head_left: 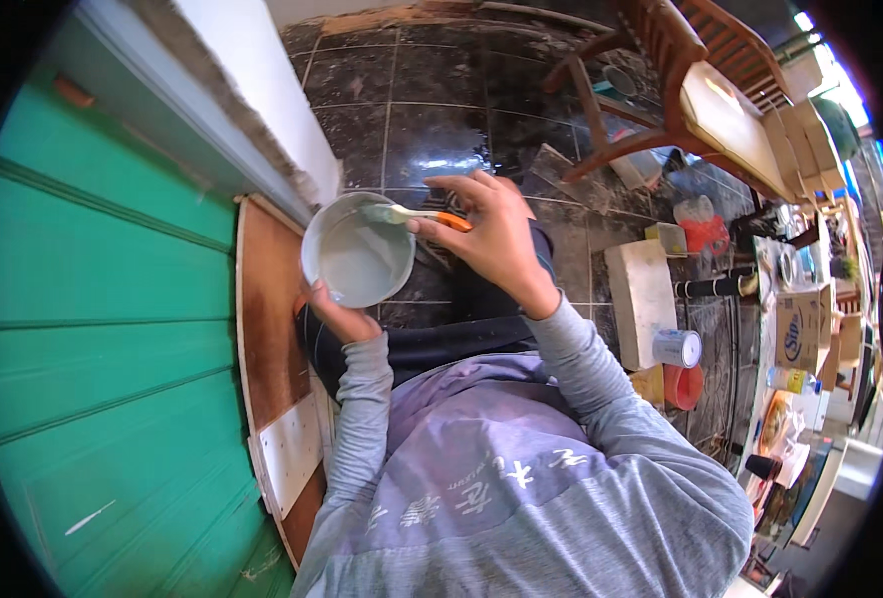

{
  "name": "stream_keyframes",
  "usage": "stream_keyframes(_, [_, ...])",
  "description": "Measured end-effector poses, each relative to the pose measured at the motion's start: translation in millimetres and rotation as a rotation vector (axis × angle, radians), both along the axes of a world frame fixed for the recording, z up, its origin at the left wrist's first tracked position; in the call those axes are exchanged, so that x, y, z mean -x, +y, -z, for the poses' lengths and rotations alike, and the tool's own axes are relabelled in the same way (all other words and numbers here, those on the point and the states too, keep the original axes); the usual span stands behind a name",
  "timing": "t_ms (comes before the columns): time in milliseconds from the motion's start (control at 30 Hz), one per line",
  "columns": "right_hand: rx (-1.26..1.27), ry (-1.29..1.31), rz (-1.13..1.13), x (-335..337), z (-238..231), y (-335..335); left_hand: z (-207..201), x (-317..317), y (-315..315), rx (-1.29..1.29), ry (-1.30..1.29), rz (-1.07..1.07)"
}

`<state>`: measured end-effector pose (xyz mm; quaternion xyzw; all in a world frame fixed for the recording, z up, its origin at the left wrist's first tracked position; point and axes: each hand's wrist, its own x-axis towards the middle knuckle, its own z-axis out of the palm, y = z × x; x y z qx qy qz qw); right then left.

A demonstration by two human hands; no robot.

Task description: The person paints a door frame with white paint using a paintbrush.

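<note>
My left hand (343, 318) grips the near side of a round, pale tub (309, 261), its thumb on the outer wall and the other fingers mostly hidden. Whitish-grey liquid (360, 257) covers the inside of the tub. Pinched between the fingers of my right hand (496, 231) is a small brush (424, 213) with an orange and white handle. Its head reaches over the tub's far right rim; whether the bristles touch the liquid is hard to see.
A green panelled door (113, 329) stands close at the left, beside a brown board (267, 309). To the right are a pale block (633, 289), a tin (677, 348) and a red container (683, 386). A wooden chair (721, 120) stands on the dark tiled floor (432, 75).
</note>
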<state>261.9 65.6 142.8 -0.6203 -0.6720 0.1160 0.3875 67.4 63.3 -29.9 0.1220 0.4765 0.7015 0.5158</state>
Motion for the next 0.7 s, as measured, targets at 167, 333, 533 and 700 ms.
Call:
stream_keyframes(167, [0.131, -0.009, -0.060, 9.0, -5.4, -1.6, -15.1, 3.1, -5.6, -0.061, -0.012, 0.083])
stream_keyframes(333, [0.102, 0.000, -0.071, 14.3, -9.9, -1.7, -30.6, -0.7, -2.8, -0.103, 0.025, -0.001])
stream_keyframes(533, [0.102, -0.054, -0.104, 12.1, -0.9, 12.7, -38.6, -0.9, -5.9, -0.100, 0.147, 0.036])
stream_keyframes(700, [0.094, -0.003, -0.060, 8.7, 9.4, 13.2, -39.1, -1.3, -9.6, -0.108, 0.136, 0.004])
